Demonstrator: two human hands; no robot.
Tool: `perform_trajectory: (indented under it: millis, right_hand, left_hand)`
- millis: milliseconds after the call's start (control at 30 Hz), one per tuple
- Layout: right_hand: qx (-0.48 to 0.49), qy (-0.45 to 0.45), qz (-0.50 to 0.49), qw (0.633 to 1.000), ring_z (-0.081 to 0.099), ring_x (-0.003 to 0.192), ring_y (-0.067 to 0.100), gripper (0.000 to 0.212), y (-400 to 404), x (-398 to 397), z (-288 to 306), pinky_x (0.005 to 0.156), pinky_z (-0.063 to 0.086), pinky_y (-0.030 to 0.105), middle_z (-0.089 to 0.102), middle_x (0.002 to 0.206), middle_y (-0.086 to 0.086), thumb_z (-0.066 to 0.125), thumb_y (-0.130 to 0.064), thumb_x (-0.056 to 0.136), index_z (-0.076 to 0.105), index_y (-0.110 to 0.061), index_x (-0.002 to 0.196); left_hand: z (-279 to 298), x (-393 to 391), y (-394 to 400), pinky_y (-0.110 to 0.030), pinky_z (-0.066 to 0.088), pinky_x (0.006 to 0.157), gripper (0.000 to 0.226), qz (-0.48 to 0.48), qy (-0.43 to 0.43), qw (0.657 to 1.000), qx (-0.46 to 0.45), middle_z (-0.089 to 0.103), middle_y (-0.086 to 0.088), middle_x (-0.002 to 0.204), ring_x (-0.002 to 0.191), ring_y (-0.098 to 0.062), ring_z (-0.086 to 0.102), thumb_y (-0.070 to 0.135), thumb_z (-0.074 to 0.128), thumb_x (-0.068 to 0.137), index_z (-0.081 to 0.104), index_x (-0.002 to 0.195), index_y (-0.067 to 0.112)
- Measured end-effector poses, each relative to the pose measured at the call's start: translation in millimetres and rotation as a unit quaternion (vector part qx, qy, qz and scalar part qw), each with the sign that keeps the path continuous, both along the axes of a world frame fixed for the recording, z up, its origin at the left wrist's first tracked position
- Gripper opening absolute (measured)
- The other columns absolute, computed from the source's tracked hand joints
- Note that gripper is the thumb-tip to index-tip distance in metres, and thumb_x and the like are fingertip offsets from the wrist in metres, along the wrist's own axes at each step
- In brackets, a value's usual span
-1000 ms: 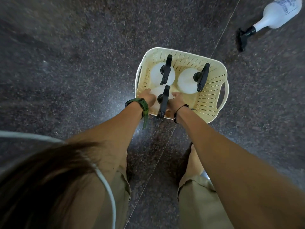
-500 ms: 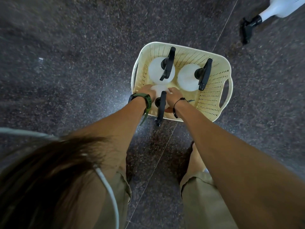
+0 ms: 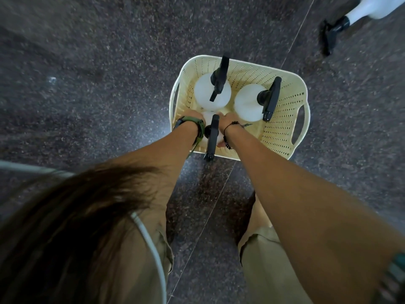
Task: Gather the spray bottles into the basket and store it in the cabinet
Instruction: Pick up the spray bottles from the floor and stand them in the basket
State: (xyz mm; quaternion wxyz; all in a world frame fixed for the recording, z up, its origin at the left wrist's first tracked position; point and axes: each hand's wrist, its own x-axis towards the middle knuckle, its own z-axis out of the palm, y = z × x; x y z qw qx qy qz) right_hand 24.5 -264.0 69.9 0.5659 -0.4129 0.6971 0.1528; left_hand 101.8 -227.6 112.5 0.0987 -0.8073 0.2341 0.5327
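- Step in hand: both hands are seating a third spray bottle into the near-left corner of the basket, which is standing on the dark speckled floor.
- Left hand is pressing against the bottle's white body from the 9 o'clock side; right hand is pressing from the 3 o'clock side. The grip of each is wrapping the bottle's shoulder, fingers curled on it; whether the bottle is resting on the basket bottom yet cannot be told.
- The bottle's black trigger head is pointing toward 6 o'clock and overhanging the near rim.
- Already in the basket, upright: one bottle at the far left, one at the far right, the two standing just beside each other.
- The basket's near-right corner, at about 4 o'clock from the held bottle, is showing bare mesh.
- A fourth bottle is lying on its side on the floor, well apart from the basket, at about 1 o'clock, partly cut off by the frame edge.
- Judgement: gathering is roughly three-quarters through; the cabinet is not in view.
- Next move, as I judge it: letting go once the bottle is standing firm, then reaching toward 1 o'clock for the lying bottle and standing it in the free corner before lifting the basket by its side handles.
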Motion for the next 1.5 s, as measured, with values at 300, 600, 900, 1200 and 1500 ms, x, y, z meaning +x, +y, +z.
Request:
perform_trajectory:
  millis: [300,600,900,1200,1500]
  right_hand:
    - [-0.016,-0.038,0.018,0.999,0.027,0.052,0.014,0.042,15.9,-31.5,73.8,0.047,0.019,0.027,0.03,0.06,0.001,0.029,-0.03,0.098,0.035,-0.011,0.062]
    - [0.003,-0.027,0.026,0.999,0.054,0.104,0.031,0.044,-3.2,-89.2,169.2,0.087,0.04,0.034,0.058,0.111,0.021,0.028,-0.026,0.1,0.059,0.004,0.107]
    - [-0.051,-0.033,-0.038,0.997,0.045,0.09,0.022,0.039,-83.8,-169.0,204.2,0.075,0.031,0.027,0.049,0.095,0.015,0.03,-0.035,0.098,0.051,-0.005,0.084]
    - [-0.149,-0.005,-0.046,0.988,0.033,0.052,0.019,0.05,-227.1,-222.7,234.3,0.049,0.023,0.027,0.04,0.061,0.006,0.031,-0.039,0.096,0.038,-0.012,0.055]
    - [-0.137,0.047,0.151,0.978,0.055,0.078,0.025,0.033,-336.3,-215.7,205.1,0.064,0.037,0.027,0.058,0.086,0.012,0.04,-0.033,0.094,0.056,-0.006,0.083]
  left_hand:
    - [64.7,-7.3,4.6,-0.039,0.04,0.1,0.039,0.092,0.024,0.995,-0.042,0.05,-0.027,0.139,0.124,-0.038,0.051,0.008,0.032,0.1,0.049,0.13,-0.011]
    - [167.6,-46.8,-19.2,-0.033,0.043,0.098,0.035,0.068,-0.061,0.993,-0.077,0.057,-0.021,0.131,0.121,-0.032,0.056,0.002,0.03,0.1,0.054,0.124,-0.006]
    - [213.5,-149.2,-100.6,-0.041,0.045,0.093,0.035,0.24,0.026,0.95,-0.198,0.062,-0.019,0.126,0.099,-0.033,0.057,0.021,0.039,0.099,0.064,0.107,-0.002]
    - [215.1,-187.2,-232.0,-0.033,0.034,0.065,0.035,0.349,0.146,0.902,-0.208,0.049,-0.005,0.06,0.061,-0.023,0.043,0.024,0.049,0.091,0.051,0.057,0.016]
    - [157.7,-202.8,-305.3,-0.018,0.028,0.04,0.036,0.483,0.208,0.841,-0.129,0.038,-0.002,0.065,0.053,-0.013,0.034,0.017,0.038,0.101,0.042,0.065,0.013]
